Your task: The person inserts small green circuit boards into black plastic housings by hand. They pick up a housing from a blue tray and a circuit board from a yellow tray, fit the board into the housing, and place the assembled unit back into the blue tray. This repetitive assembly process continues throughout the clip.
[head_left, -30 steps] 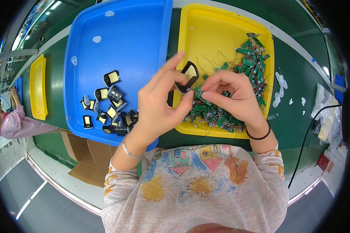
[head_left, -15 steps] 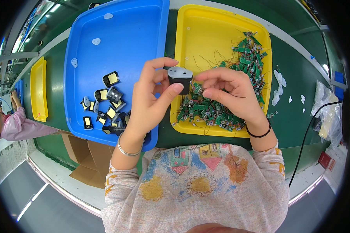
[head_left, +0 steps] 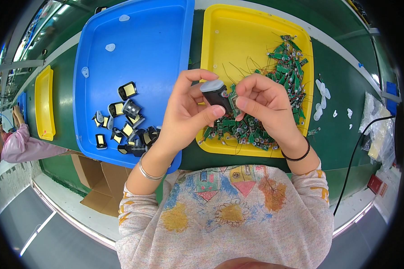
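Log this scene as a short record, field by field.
Left grip: closed on a black casing with a grey end, tilted
Right grip: pinching a green circuit board beside the casing; contact unclear
Blue tray: black parts with yellow patches clustered toward the near right; three whitish pieces farther off
Yellow tray: wired green boards heaped along the right and near sides
Right of yellow tray: white flat pieces, clear plastic bag
Far left: narrow-looking yellow tray, co-worker in pink
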{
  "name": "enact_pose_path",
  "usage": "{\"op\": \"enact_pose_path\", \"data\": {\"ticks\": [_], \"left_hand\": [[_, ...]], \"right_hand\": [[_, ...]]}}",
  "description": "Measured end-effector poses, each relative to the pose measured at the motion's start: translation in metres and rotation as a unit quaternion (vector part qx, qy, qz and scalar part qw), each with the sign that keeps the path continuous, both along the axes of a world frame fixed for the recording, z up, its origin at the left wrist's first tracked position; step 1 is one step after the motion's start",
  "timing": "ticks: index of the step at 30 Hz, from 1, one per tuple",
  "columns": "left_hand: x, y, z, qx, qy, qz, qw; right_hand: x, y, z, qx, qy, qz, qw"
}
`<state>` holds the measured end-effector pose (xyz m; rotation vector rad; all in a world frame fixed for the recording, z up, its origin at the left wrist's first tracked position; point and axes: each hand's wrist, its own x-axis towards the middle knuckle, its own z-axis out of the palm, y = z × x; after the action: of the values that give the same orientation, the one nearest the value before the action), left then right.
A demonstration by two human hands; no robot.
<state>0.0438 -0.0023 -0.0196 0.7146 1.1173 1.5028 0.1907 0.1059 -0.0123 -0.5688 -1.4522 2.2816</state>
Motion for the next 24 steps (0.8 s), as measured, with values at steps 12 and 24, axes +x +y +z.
{"op": "enact_pose_path", "data": {"ticks": [12,24], "left_hand": [[0.007,-0.002,-0.001,0.007,0.012,-0.003,1.000],[0.013,-0.002,-0.004,0.038,0.074,0.034,0.996]], "right_hand": [[0.002,-0.001,-0.001,0.046,0.030,-0.003,0.998],[0.001,-0.003,-0.001,0.046,0.031,-0.007,0.998]]}}
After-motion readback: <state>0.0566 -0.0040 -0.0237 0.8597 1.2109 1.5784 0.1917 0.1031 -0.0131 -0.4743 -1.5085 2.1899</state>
